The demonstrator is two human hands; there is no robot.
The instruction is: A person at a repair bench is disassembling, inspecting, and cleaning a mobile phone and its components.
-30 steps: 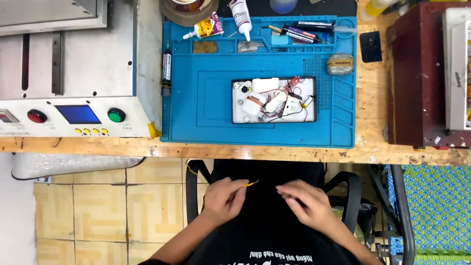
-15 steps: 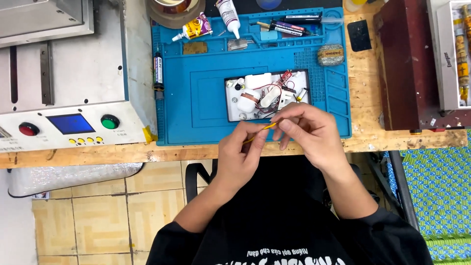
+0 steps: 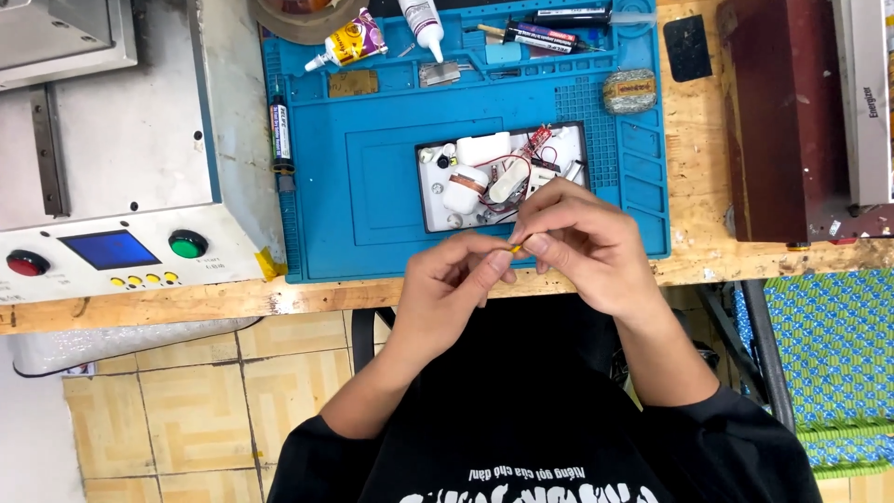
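Both hands pinch a small yellow strip (image 3: 515,248) at frame centre, left hand (image 3: 453,284) and right hand (image 3: 579,244) closed on it; the opened white device (image 3: 503,177) on the blue mat (image 3: 372,186) lies unassembled.

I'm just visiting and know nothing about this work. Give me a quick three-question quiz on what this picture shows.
1. True or false: both hands pinch the small yellow piece between them.
2. What lies in the shallow tray on the blue mat? A) white parts and red wires B) fruit C) coins
3. Which button sits further right on the grey machine, the green button or the red button?

Key: 1 true: the left hand and the right hand meet on it. 2 A. 3 the green button.
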